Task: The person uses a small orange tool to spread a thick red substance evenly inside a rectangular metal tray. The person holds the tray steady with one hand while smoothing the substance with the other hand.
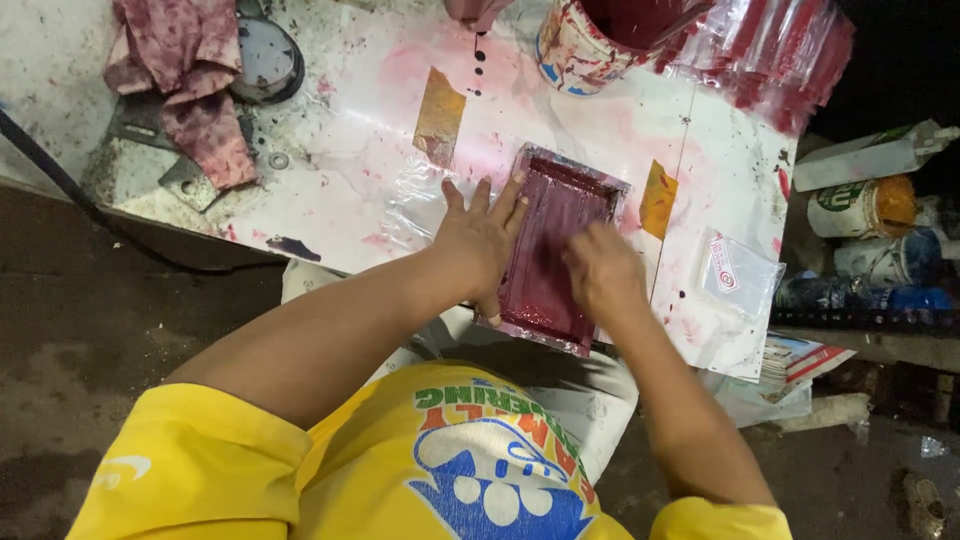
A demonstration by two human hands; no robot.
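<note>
A small rectangular screen-printing frame [560, 195], coated in dark red ink, lies flat on a white ink-stained work table [330, 190]. My left hand [480, 240] rests flat with fingers spread on the frame's left edge and a clear plastic sheet [415, 205] under it. My right hand [600, 270] is on the red mesh inside the frame, fingers curled and blurred. Whether it holds a squeegee or anything else is hidden.
A paint tin [580, 45] with red ink stands at the back. Beside it is a stack of red-printed clear bags [775, 55]. One printed bag [740, 270] lies at the right. A stained rag [190, 70] is at back left. Cans and a tube [870, 200] sit at far right.
</note>
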